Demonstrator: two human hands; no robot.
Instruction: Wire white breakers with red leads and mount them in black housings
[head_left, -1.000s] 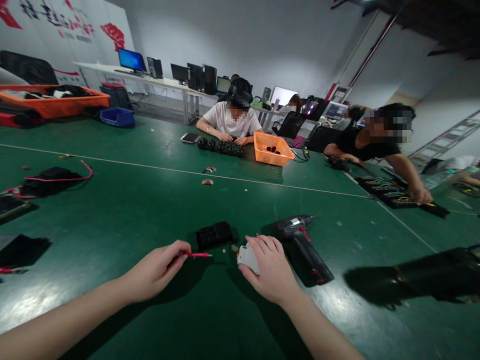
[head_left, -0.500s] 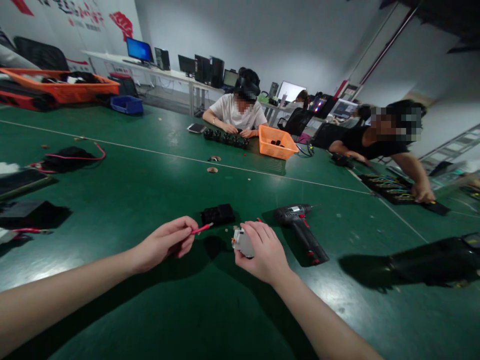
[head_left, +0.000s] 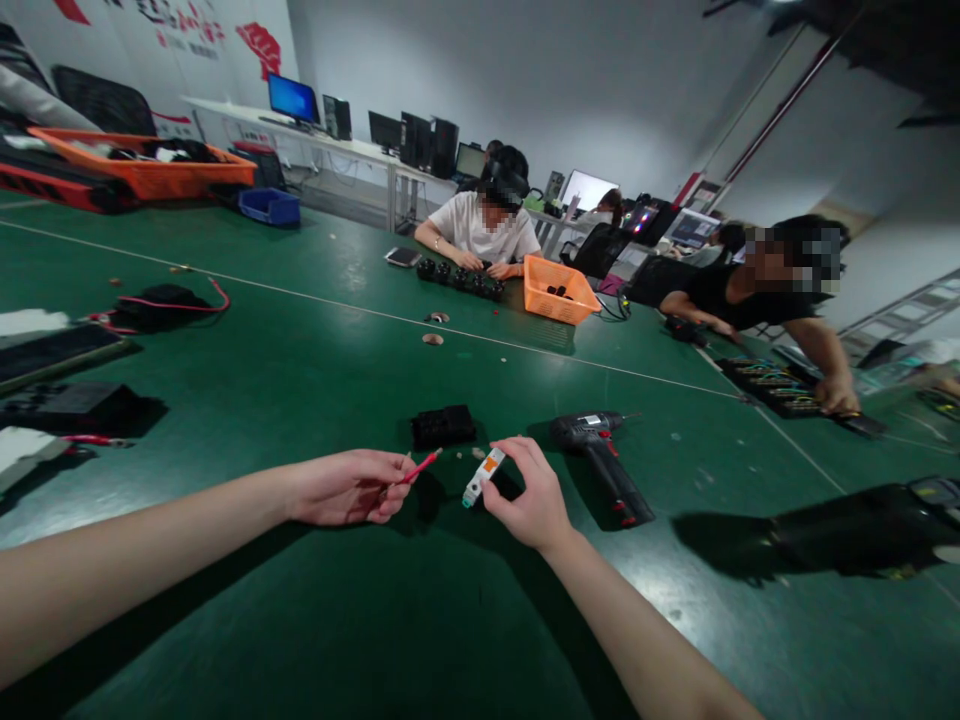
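My left hand [head_left: 360, 487] pinches a short red wire [head_left: 422, 467], its bare tip pointing up and to the right. In my right hand [head_left: 531, 492] is a small white module [head_left: 482, 478] with an orange part on its face and green at its lower end, gripped between thumb and fingers. The wire tip and the module are apart. Just beyond my hands a black block [head_left: 443, 426] lies on the green table [head_left: 315, 620]. A cordless drill [head_left: 602, 462] rests to the right of my right hand.
Black and white parts with red wires [head_left: 82, 410] lie at the left. Farther back are a blue bin [head_left: 270, 207], an orange basket [head_left: 556, 291] and a row of black parts [head_left: 460, 281]. Two people work across the table. A dark cylindrical object [head_left: 862, 528] lies at the right.
The module has turned, so its narrow face with the orange part now shows. My left hand and the red wire have shifted right, nearer the module. The view has shifted slightly.
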